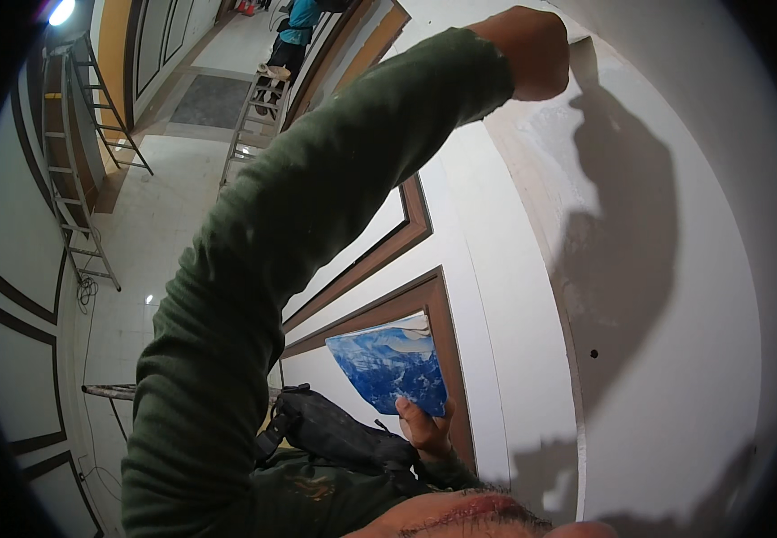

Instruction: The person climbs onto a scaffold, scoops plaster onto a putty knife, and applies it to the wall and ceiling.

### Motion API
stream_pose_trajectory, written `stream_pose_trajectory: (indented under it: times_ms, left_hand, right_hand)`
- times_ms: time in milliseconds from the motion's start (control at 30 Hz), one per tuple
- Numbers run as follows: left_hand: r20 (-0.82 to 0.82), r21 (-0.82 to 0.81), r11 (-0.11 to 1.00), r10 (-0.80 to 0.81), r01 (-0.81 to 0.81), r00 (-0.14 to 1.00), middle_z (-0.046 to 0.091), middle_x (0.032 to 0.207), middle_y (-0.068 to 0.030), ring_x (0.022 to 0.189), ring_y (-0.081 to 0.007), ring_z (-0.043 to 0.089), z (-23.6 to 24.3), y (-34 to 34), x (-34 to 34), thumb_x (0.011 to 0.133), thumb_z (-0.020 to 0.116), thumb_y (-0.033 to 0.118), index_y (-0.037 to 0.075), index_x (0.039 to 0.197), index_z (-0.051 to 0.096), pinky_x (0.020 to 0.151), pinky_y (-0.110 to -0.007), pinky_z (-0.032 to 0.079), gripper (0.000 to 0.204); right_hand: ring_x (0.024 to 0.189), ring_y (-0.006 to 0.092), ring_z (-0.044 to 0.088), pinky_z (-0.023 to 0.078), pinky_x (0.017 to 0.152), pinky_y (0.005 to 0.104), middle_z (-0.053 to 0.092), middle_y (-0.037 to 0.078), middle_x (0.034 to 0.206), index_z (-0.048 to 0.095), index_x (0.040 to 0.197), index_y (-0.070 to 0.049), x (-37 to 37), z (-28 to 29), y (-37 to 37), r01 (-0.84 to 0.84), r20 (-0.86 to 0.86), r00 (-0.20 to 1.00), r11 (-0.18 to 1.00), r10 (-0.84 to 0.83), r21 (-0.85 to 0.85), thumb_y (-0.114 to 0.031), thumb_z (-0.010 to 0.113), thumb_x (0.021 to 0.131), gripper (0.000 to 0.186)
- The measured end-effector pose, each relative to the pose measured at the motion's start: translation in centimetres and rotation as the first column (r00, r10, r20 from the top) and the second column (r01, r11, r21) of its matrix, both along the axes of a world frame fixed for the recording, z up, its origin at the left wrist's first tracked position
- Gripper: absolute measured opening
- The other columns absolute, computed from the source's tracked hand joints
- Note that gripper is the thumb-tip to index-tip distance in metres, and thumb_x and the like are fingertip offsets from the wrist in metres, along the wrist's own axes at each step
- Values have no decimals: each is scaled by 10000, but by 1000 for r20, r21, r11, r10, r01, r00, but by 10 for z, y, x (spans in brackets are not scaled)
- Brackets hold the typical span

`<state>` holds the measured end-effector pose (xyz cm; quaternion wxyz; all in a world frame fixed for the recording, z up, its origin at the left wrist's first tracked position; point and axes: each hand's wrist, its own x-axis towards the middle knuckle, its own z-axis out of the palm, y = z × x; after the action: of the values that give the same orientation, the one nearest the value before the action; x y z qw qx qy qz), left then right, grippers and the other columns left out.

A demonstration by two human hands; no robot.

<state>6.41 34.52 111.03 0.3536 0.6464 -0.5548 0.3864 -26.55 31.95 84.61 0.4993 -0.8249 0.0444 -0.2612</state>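
Note:
My left arm, in a green sleeve, reaches up across the view. At its end my left hand [528,56] is closed in a fist close to the white wall [702,296]. What it grips, if anything, is hidden behind the fingers. Lower down, my right hand [424,430] grips a flat blue board [393,363] by its lower edge, thumb over the face. White smears cover the board, and a pale layer lies along its upper edge. A grey patch [550,148] marks the wall below the fist.
A black bag [339,435] hangs against my body. Brown-framed panels [433,296] line the wall. At the left stands a stepladder [74,179] with a cable [88,291] at its foot. Another ladder [249,125] and a person in blue [297,36] are farther off.

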Motion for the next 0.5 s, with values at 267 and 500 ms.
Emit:
stream_pose_trajectory:
  times_ms: [267,500]
  left_hand:
    - [-341,-140,958,-285,251,896,602,674,-213,668,-378,611,-16,21,-46,653,464,8,-36,694,624,607,-424,506,171]
    - [-372,-154,978,-189,140,909,607,695,-207,667,-374,613,-20,32,-43,675,483,15,-36,671,605,608,-425,514,132]
  right_hand:
    - [817,186,586,483,736,320,576,105,971,589,948,6,-2,-7,1,36,1,999,987,-36,158,32,596,776,174]
    - [826,146,583,477,770,326,611,71,904,580,975,10,-3,-13,1,110,37,994,988,-107,-109,36,576,765,212]
